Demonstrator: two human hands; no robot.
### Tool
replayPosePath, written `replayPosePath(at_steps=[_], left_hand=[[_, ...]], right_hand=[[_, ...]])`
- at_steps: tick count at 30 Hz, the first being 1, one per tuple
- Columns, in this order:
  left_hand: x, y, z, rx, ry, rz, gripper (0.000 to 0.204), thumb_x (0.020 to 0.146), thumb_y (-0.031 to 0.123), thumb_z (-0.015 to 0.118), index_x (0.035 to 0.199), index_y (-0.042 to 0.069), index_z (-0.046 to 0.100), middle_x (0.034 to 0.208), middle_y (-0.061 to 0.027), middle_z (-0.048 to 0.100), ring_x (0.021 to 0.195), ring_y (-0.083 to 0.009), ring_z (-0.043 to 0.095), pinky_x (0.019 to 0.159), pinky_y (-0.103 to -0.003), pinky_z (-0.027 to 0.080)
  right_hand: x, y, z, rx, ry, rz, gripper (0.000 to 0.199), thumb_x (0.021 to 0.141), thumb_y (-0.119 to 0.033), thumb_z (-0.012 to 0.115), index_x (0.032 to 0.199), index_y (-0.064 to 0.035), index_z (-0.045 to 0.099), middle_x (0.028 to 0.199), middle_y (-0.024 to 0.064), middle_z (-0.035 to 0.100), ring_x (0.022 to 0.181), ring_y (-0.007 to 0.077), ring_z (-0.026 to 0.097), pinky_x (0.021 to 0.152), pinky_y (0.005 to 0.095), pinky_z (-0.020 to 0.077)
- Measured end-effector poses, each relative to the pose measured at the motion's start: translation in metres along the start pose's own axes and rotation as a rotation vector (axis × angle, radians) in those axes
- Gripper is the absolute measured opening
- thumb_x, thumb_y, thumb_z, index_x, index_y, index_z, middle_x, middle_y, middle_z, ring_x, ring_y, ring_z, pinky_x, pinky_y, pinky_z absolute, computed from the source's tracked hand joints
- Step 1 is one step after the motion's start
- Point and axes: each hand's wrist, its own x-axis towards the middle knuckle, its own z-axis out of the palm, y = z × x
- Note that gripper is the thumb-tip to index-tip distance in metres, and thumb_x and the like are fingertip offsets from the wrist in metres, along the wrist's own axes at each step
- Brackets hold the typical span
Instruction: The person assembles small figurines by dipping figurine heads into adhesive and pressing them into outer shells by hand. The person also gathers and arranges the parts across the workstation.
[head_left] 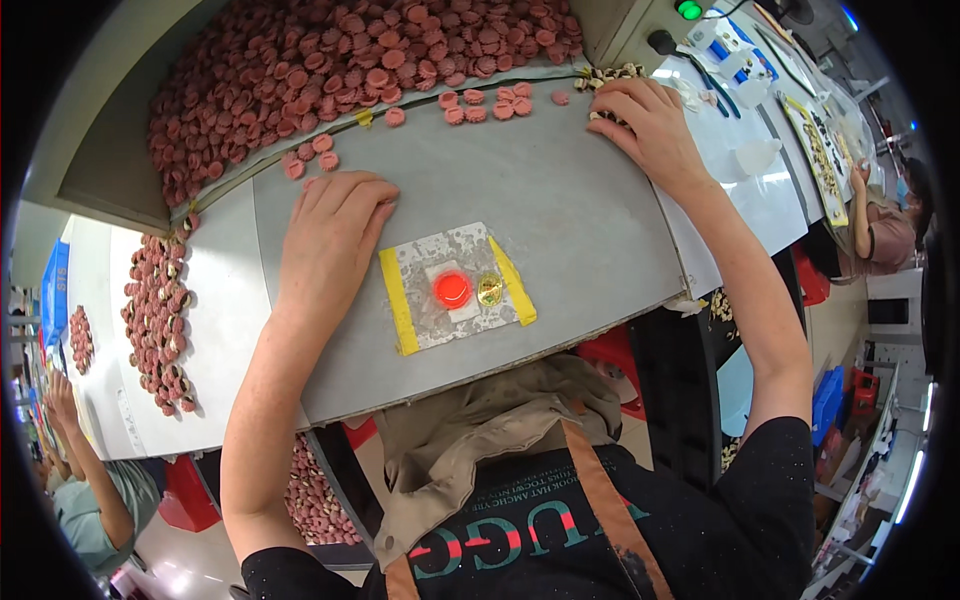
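On grey tabletop (pixel 580 220), pink pieces (pixel 475 114)

On my tabletop (pixel 590 220) lie pink scalloped discs (pixel 454 115), a mottled sheet (pixel 418 268) with yellow tape (pixel 398 302) and, leftward, clustered pink-and-cream pieces (pixel 155 325).

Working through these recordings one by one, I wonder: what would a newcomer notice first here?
The large heap of pink, ruffle-edged pieces across the far side of the grey table stands out first. Next comes the bright red disc on the yellow-taped patch before the person. The right hand is at small dark-and-pale pieces toward the far right.
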Motion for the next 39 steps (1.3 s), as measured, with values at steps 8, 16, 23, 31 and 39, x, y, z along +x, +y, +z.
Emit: replayPosePath(at_steps=[8,16,23,31,39], left_hand=[[-0.055,0.022,-0.033,-0.588,0.156,-0.413,0.021,0.094,-0.001,0.051,0.112,0.002,0.061,0.106,-0.0077,0.061,0.097,-0.0172,0.060,0.086,-0.028,0.047],[-0.111,0.061,-0.020,-1.323,0.214,-0.784,0.025,0.092,0.006,0.059,0.117,0.000,0.058,0.113,-0.0052,0.061,0.098,-0.0104,0.057,0.086,-0.025,0.046],[-0.122,0.073,0.001,-1.627,0.298,-0.694,0.032,0.094,0.009,0.058,0.124,-0.001,0.056,0.109,-0.0043,0.061,0.099,-0.0110,0.057,0.087,-0.026,0.046],[-0.141,0.062,0.004,-1.873,0.375,-0.655,0.036,0.097,0.012,0.051,0.131,0.000,0.050,0.115,-0.0051,0.059,0.103,-0.0135,0.057,0.091,-0.029,0.046],[-0.159,0.047,-0.005,-1.988,0.336,-0.659,0.036,0.100,0.015,0.048,0.132,0.001,0.046,0.113,-0.0056,0.058,0.102,-0.0137,0.058,0.092,-0.028,0.046]], right_hand=[[-0.009,-0.085,-0.035,0.494,-0.230,0.255,0.015,0.087,-0.011,0.065,0.100,-0.0049,0.060,0.099,0.0046,0.062,0.082,0.0173,0.058,0.075,0.0284,0.0456],[-0.044,-0.144,-0.027,0.712,-0.247,0.374,0.017,0.086,-0.007,0.065,0.103,-0.0031,0.060,0.092,0.0038,0.061,0.080,0.0141,0.057,0.073,0.0280,0.0480],[-0.050,-0.164,-0.023,0.521,-0.238,0.476,0.023,0.084,-0.012,0.070,0.102,-0.0039,0.059,0.095,0.0054,0.059,0.079,0.0163,0.053,0.072,0.0278,0.0473],[-0.041,-0.178,-0.034,0.518,-0.255,0.354,0.025,0.085,-0.009,0.067,0.108,-0.0031,0.060,0.098,0.0084,0.060,0.080,0.0191,0.056,0.073,0.0297,0.0475],[-0.031,-0.206,-0.041,0.454,-0.317,0.313,0.017,0.087,-0.003,0.062,0.103,0.0004,0.063,0.095,0.0104,0.062,0.082,0.0218,0.060,0.075,0.0302,0.0477]])
